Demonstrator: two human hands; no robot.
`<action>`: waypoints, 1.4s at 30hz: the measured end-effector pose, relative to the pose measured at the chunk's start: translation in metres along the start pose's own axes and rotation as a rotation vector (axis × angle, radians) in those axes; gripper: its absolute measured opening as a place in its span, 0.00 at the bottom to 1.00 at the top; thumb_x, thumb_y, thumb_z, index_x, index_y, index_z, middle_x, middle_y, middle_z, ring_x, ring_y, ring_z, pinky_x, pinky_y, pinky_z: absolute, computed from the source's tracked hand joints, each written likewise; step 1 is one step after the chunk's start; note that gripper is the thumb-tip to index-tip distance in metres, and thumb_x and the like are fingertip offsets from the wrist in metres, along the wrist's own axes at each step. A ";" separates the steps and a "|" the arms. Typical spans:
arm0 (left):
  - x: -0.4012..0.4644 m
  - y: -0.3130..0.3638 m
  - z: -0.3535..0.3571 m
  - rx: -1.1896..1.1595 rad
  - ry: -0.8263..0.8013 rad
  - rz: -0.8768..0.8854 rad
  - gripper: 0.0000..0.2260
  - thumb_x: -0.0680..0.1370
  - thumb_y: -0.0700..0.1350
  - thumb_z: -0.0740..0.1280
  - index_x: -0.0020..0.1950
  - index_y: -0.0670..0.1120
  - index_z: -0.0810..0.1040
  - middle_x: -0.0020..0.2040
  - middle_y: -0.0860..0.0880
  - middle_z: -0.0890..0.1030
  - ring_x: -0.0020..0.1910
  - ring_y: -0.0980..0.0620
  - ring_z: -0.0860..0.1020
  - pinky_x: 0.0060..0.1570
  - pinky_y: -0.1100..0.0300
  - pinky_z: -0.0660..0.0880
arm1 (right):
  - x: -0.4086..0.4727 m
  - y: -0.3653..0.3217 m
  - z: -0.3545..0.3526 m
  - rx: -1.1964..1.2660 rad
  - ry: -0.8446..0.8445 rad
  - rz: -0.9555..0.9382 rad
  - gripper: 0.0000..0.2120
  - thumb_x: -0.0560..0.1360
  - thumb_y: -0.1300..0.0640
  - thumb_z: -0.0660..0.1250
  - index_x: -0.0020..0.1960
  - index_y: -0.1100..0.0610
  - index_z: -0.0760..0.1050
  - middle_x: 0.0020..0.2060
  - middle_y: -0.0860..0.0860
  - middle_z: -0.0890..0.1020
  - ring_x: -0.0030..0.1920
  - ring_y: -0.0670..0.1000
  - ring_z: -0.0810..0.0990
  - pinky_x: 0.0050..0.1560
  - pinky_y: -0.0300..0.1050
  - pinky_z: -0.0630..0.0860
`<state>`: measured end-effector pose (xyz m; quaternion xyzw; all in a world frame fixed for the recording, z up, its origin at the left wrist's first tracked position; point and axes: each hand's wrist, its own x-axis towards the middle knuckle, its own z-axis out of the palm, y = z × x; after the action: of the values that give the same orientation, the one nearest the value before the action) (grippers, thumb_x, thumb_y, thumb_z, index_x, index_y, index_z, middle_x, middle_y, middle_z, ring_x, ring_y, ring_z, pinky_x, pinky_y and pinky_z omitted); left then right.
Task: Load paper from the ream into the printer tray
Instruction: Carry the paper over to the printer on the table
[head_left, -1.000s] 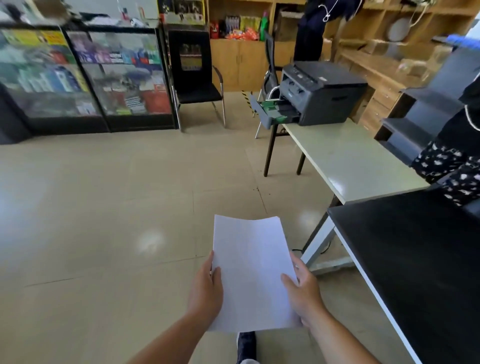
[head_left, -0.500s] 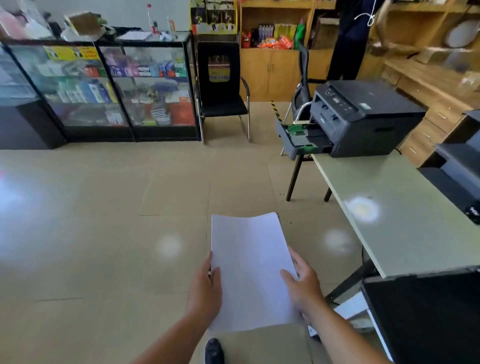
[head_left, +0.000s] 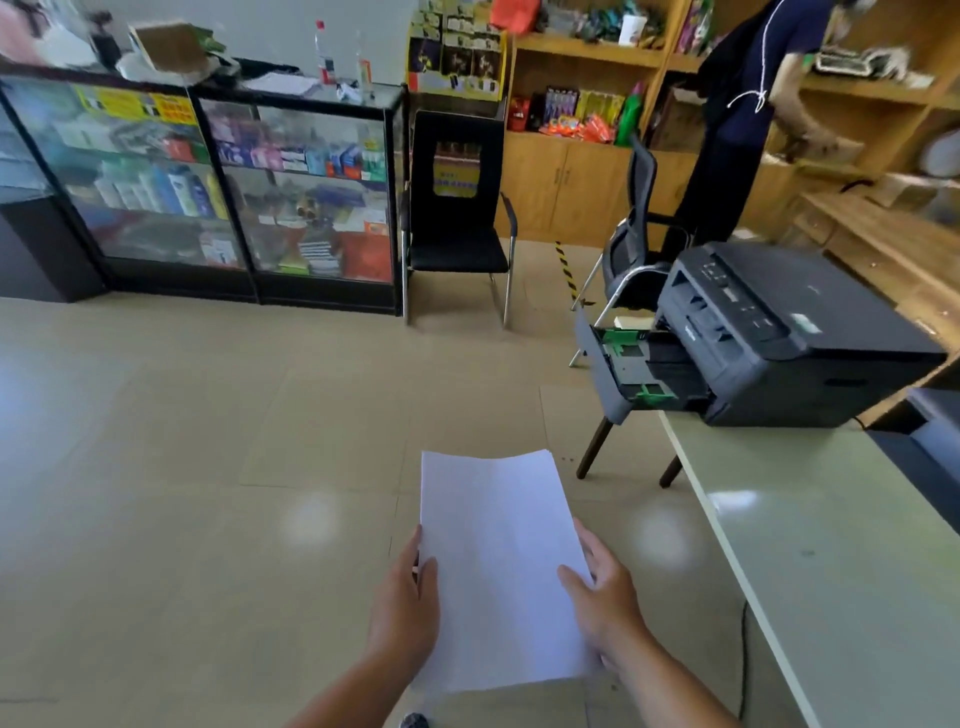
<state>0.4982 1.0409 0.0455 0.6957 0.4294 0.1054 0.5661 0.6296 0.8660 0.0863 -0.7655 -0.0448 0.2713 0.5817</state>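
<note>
the left hand (head_left: 402, 597) and right hand (head_left: 602, 597) each clasp a long edge of the paper stack (head_left: 498, 566), keeping it flat and squared, probably for sliding into the printer tray (head_left: 631, 366) standing open off the bench (head_left: 841, 561) well ahead.

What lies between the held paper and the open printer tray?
In the head view, only bare floor and the table end with its dark legs lie between the paper and the tray.
</note>
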 end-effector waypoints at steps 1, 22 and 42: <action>0.020 0.008 0.001 -0.004 0.000 0.004 0.21 0.81 0.47 0.58 0.74 0.59 0.63 0.54 0.51 0.81 0.49 0.50 0.80 0.52 0.49 0.76 | 0.018 -0.009 0.004 -0.006 0.007 -0.007 0.27 0.77 0.72 0.60 0.73 0.53 0.67 0.56 0.43 0.81 0.43 0.28 0.80 0.38 0.25 0.75; 0.357 0.203 0.070 0.121 -0.003 0.127 0.20 0.80 0.38 0.60 0.73 0.47 0.68 0.52 0.46 0.80 0.43 0.52 0.77 0.40 0.62 0.68 | 0.380 -0.131 0.013 0.024 0.057 -0.011 0.29 0.77 0.69 0.61 0.75 0.53 0.64 0.70 0.46 0.70 0.71 0.42 0.65 0.69 0.39 0.61; 0.579 0.327 0.263 0.381 -0.820 0.435 0.20 0.79 0.43 0.63 0.70 0.56 0.70 0.50 0.51 0.83 0.44 0.56 0.80 0.44 0.63 0.72 | 0.479 -0.153 -0.054 0.379 0.903 0.276 0.26 0.73 0.74 0.64 0.63 0.50 0.75 0.53 0.52 0.84 0.44 0.37 0.84 0.39 0.31 0.78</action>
<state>1.1737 1.2760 0.0480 0.8443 0.0283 -0.1412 0.5162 1.0992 1.0526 0.0618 -0.6863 0.3625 -0.0089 0.6304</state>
